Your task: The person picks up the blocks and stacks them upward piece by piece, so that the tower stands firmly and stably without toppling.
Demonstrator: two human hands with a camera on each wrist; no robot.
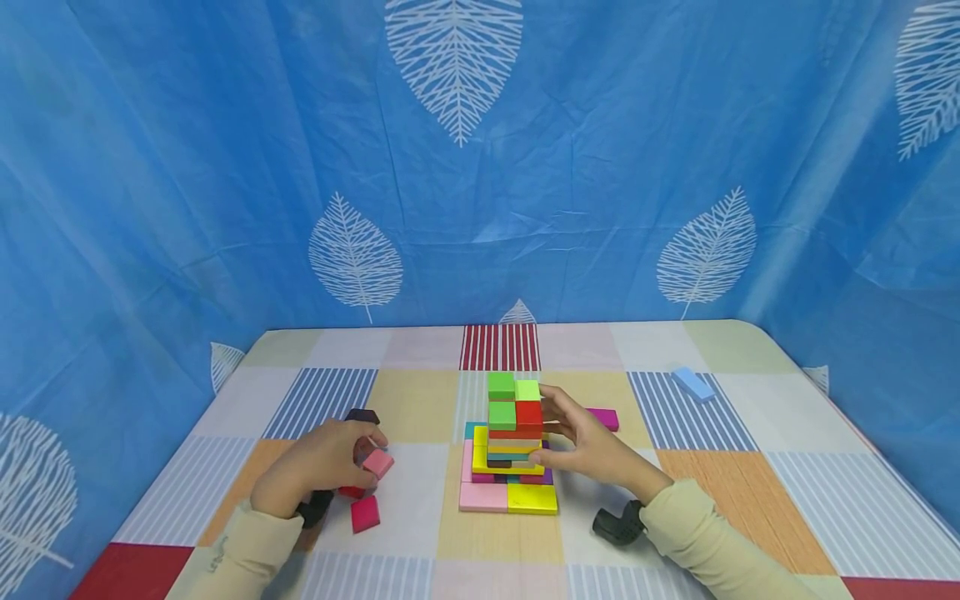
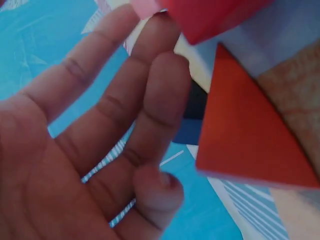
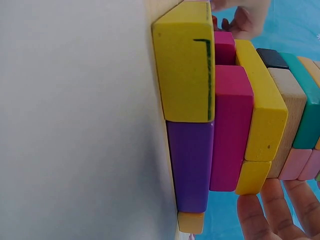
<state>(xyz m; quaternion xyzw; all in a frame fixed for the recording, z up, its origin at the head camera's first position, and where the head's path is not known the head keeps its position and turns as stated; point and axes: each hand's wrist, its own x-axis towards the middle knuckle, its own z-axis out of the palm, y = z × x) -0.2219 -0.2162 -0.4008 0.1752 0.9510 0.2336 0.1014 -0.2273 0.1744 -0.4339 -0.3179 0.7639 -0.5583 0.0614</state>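
Over a few loose blocks at the left, my left hand [image 1: 322, 462] pinches a small pink block [image 1: 378, 464] between thumb and fingertips. A crimson block [image 1: 366, 514] lies just nearer to me. In the left wrist view a red triangular block [image 2: 255, 130] is beside my fingers, and a red block [image 2: 217, 17] shows by the fingertips. My right hand [image 1: 592, 437] cups the right side of a layered tower of coloured blocks [image 1: 502, 415], thumb toward the front. In the right wrist view its fairly straight fingers [image 3: 277, 210] reach the tower's pink and yellow block ends.
The tower's wide base has a pink block [image 1: 483, 497] and a yellow block [image 1: 532, 498] in front. Behind my right hand lies a magenta block [image 1: 603, 419]. A light blue block [image 1: 693, 384] lies far right. A leaf-print blue curtain [image 1: 480, 233] hangs behind the table.
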